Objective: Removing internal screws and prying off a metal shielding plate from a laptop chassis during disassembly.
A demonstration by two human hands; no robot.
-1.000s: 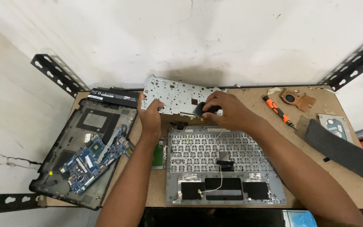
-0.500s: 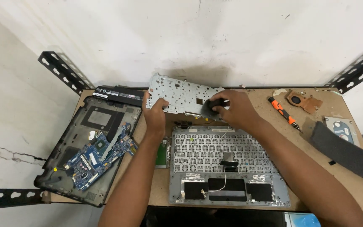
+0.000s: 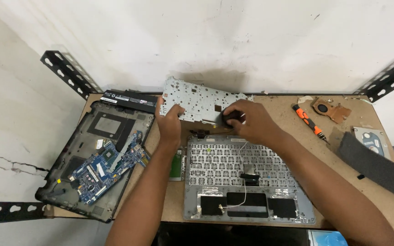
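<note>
The wooden table (image 3: 292, 182) stands against a white wall, and most of its top is taken up with laptop parts. Biggest on it is the grey palmrest shell (image 3: 248, 182), lying inside-up at the near edge with the keyboard's underside, foil patches and a thin white wire showing. To its left the black bottom case (image 3: 110, 132) sits slanted and hangs over the table's left edge; in it lies a blue circuit board (image 3: 103, 166), and a black battery bar (image 3: 128, 99) rests at its far end.

Both forearms reach up from the near edge across the palmrest shell. Between them, tilted up on its long edge near the wall, is the perforated metal plate (image 3: 197, 100). The left hand (image 3: 169, 122) grips the plate's left end, thumb in front and fingers curled behind. The right hand (image 3: 251, 122) is at the plate's lower right, fingers bunched and pinching a small black part (image 3: 231, 115) against it.

Bare tabletop lies to the right of the arms. Further right lie a dark foam pad (image 3: 375, 164), a copper-coloured fan assembly (image 3: 329, 109), a drive (image 3: 371, 139) and an orange-handled screwdriver (image 3: 308, 120).
</note>
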